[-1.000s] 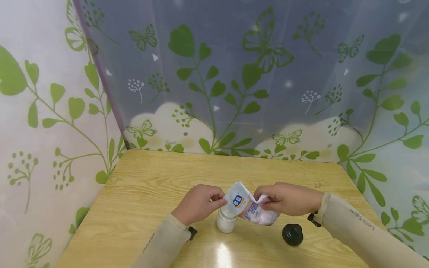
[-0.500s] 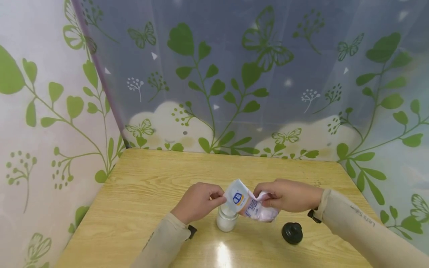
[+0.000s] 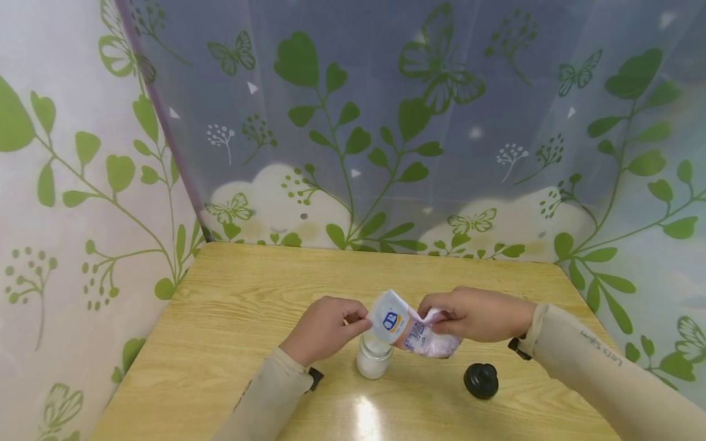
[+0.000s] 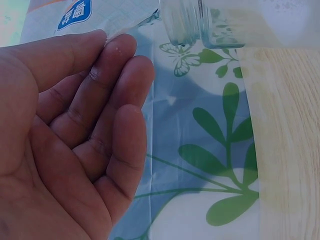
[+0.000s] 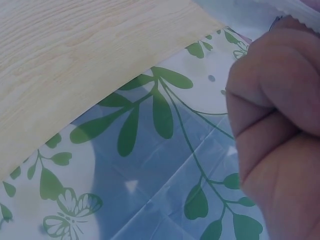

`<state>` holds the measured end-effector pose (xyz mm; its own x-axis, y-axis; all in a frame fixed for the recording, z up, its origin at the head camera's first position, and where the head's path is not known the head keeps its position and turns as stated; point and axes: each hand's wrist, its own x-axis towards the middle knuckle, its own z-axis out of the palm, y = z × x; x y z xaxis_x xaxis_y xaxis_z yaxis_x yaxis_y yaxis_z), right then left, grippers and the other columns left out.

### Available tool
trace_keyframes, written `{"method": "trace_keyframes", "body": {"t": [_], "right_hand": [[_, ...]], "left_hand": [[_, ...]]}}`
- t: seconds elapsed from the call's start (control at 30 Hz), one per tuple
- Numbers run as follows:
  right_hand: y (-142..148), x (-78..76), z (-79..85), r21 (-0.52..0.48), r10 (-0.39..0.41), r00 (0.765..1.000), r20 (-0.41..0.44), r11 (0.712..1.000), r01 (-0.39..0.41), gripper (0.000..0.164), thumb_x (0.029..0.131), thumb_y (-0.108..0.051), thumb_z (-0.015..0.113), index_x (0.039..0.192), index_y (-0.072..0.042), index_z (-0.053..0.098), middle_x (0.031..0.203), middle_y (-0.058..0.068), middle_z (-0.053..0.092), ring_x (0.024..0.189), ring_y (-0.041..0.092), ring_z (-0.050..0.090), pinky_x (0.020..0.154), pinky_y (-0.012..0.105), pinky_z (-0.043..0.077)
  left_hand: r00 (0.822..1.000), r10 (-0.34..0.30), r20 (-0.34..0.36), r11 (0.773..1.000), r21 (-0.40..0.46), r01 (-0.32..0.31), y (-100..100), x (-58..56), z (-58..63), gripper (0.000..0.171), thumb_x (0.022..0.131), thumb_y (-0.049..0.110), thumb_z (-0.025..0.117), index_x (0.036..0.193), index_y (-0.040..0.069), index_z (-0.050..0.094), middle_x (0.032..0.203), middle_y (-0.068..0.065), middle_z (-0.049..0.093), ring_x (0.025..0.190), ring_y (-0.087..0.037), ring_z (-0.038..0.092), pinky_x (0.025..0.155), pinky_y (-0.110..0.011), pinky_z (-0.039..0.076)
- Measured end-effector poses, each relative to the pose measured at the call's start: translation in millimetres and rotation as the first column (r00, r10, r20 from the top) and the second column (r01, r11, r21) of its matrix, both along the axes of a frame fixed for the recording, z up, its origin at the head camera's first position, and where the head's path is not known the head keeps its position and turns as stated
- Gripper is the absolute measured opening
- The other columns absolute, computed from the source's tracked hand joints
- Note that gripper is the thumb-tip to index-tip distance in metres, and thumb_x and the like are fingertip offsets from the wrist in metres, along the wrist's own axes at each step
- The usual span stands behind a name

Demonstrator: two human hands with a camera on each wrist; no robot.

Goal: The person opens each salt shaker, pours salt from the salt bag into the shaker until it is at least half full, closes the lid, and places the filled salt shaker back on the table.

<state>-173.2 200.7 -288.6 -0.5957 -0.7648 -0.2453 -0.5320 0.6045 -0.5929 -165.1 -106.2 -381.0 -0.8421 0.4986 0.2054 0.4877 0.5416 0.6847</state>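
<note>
A white-and-purple salt bag is tilted over a small glass jar, its open end overlapping the jar's mouth. My left hand pinches the corner of that open end between thumb and forefinger. Around the bag's crumpled other end, the fingers of my right hand are curled. White grains show inside the jar, which stands upright on the table. In the left wrist view a few grains cling to a fingertip, and the jar's glass neck is close beside the bag.
A round black lid with a raised knob lies on the wooden table, right of the jar. Behind the table hangs a blue curtain printed with leaves and butterflies. Similar pale sheets flank both sides.
My right hand has risen slightly, lifting its end of the salt bag. My left hand still pinches the opening above the jar, and the lid stays put.
</note>
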Motion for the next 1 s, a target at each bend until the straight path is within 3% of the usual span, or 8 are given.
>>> {"method": "trace_keyframes", "body": {"t": [1.0], "right_hand": [[-2.0,3.1,11.7,0.044,0.003,1.000,-0.025,0.999,-0.002,0.021,0.106,-0.016,0.061,0.123,-0.028,0.062,0.102,-0.013,0.070,0.085,0.005,0.066,0.077,0.029,0.055]], "left_hand": [[1.000,-0.016,-0.025,1.000,0.006,0.016,-0.5,2.8,4.9,0.007,0.099,0.027,0.072,0.094,0.025,0.077,0.082,0.018,0.069,0.070,-0.002,0.058,0.065,-0.027,0.050]]}}
